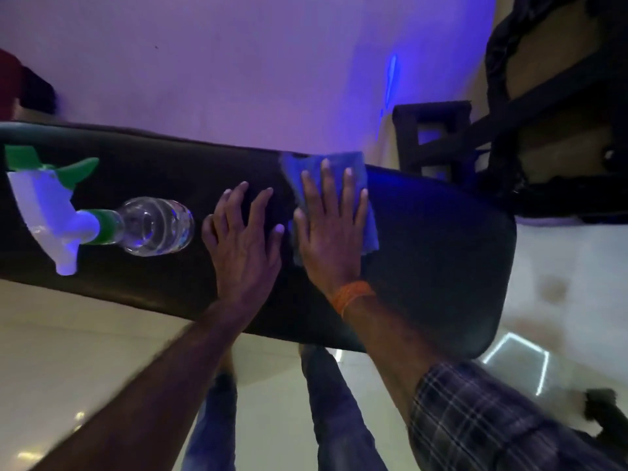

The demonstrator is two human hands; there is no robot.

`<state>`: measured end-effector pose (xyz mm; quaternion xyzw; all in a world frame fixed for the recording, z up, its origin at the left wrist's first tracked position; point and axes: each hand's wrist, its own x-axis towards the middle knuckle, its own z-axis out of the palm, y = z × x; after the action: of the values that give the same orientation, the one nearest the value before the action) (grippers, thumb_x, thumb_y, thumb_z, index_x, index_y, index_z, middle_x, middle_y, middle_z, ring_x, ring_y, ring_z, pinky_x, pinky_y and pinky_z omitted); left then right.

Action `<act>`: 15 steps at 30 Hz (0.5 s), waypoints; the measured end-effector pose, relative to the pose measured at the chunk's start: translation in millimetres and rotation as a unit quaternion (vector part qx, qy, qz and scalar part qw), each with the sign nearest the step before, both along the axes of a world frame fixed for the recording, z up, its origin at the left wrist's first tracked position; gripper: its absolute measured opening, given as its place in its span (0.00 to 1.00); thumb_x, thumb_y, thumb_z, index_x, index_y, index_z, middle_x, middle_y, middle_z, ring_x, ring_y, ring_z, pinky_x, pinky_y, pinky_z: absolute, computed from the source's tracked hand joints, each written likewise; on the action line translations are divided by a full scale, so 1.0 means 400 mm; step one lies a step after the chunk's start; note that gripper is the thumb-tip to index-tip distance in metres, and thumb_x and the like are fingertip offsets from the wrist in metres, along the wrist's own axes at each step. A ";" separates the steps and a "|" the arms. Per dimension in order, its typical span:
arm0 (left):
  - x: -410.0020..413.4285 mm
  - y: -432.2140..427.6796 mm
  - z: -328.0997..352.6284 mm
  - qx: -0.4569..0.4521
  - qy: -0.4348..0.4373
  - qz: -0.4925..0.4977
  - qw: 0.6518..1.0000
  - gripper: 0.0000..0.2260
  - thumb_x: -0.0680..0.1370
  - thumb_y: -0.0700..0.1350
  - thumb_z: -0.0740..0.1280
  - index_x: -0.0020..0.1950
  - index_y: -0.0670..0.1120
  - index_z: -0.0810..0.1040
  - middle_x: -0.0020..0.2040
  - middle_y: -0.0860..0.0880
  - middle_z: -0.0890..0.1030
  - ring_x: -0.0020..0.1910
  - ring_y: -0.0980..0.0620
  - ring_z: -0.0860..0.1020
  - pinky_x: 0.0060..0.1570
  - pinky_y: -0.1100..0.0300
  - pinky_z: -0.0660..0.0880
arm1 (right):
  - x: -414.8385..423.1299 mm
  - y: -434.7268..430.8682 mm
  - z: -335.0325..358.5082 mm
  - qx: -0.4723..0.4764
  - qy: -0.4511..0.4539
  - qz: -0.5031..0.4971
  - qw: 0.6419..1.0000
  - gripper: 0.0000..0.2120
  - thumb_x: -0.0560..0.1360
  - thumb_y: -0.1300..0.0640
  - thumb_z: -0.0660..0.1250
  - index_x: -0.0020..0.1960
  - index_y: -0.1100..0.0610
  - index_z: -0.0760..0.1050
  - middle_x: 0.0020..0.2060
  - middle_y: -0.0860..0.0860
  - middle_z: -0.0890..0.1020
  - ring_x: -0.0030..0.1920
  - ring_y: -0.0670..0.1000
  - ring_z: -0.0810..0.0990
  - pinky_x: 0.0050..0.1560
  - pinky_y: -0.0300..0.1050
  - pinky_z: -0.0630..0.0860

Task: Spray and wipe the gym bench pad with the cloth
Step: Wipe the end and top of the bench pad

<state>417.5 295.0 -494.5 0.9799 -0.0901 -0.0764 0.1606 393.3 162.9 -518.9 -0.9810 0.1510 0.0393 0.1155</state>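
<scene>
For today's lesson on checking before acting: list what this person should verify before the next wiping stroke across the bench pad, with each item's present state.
1. Cloth flat under the right hand: ok, palm and spread fingers press it down.
2. Left hand bracing: ok, it rests flat on the bench pad, beside the cloth.
3. Spray bottle out of the stroke's way: ok to the right; not ok leftward, where it lies on the pad.
4. Pad wet with spray: cannot tell.
5. Bottle stable: cannot tell, it lies on its side.
</scene>
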 end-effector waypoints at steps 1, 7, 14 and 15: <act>-0.002 -0.008 0.004 0.003 0.001 0.007 1.000 0.24 0.80 0.52 0.67 0.77 0.51 0.71 0.80 0.44 0.66 0.79 0.42 0.63 0.73 0.41 0.61 | -0.047 -0.003 0.005 0.017 0.008 0.066 0.998 0.27 0.85 0.45 0.52 0.83 0.46 0.56 0.84 0.50 0.54 0.84 0.59 0.49 0.81 0.65 0.49; 0.006 -0.021 0.025 0.018 0.021 0.024 0.999 0.28 0.79 0.52 0.68 0.79 0.51 0.68 0.80 0.45 0.65 0.80 0.42 0.62 0.75 0.42 0.61 | 0.052 -0.116 0.015 0.013 0.020 0.091 0.996 0.28 0.83 0.47 0.56 0.82 0.44 0.59 0.84 0.48 0.56 0.84 0.57 0.51 0.81 0.63 0.49; -0.075 0.011 0.041 -0.008 0.041 0.081 0.996 0.26 0.81 0.48 0.69 0.78 0.45 0.70 0.79 0.42 0.67 0.79 0.40 0.65 0.73 0.39 0.65 | -0.033 -0.070 0.038 0.040 0.036 0.236 0.970 0.28 0.84 0.48 0.55 0.83 0.46 0.56 0.84 0.49 0.53 0.84 0.57 0.48 0.82 0.64 0.49; -0.085 0.016 0.049 -0.008 0.047 0.082 0.996 0.26 0.81 0.50 0.67 0.78 0.45 0.70 0.79 0.42 0.67 0.79 0.39 0.65 0.73 0.39 0.65 | -0.049 -0.094 0.046 0.029 0.046 0.255 0.965 0.28 0.84 0.47 0.55 0.83 0.46 0.57 0.84 0.48 0.53 0.84 0.57 0.48 0.82 0.65 0.48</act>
<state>383.6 301.4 -475.0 0.9781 -0.0025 -0.1083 0.1778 373.9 125.5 -500.7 -0.9803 -0.1002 0.1172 0.1231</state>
